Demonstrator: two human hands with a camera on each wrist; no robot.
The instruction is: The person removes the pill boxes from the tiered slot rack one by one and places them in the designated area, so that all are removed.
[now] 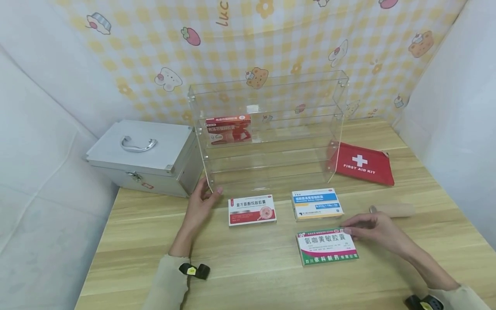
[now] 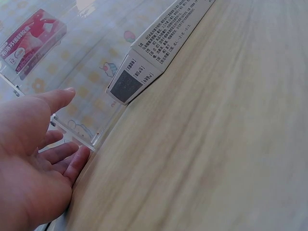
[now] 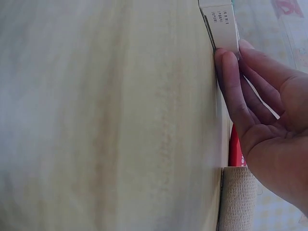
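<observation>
- The green medicine box (image 1: 327, 246) lies flat on the wooden table (image 1: 248, 280), nearest the person, with the right hand (image 1: 377, 232) at its upper right corner.
- The right hand's fingertips (image 3: 226, 62) touch the box edge; the fingers are only lightly bent and not closed round it, so nothing is lifted yet.
- It looks like a light, stiff cardboard carton, probably smooth-faced; taking it by the two long edges, thumb on one and fingers on the other, seems the surest hold, since the flat face gives little to pinch.
- The left hand (image 1: 201, 202) rests open against the lower left corner of the clear shelf rack (image 1: 271, 129), fingers straight, holding nothing.
- Just beyond the grip lies a blue-and-white box (image 1: 317, 203); further left of it is a red-and-white box (image 1: 252, 209).
- A bandage roll (image 1: 393, 209) lies just behind the right hand, close enough to be knocked.
- One red box (image 1: 228, 129) stands on a rack shelf.
- A red first aid pouch (image 1: 362, 163) lies right of the rack, a metal case (image 1: 143, 150) left of it.
</observation>
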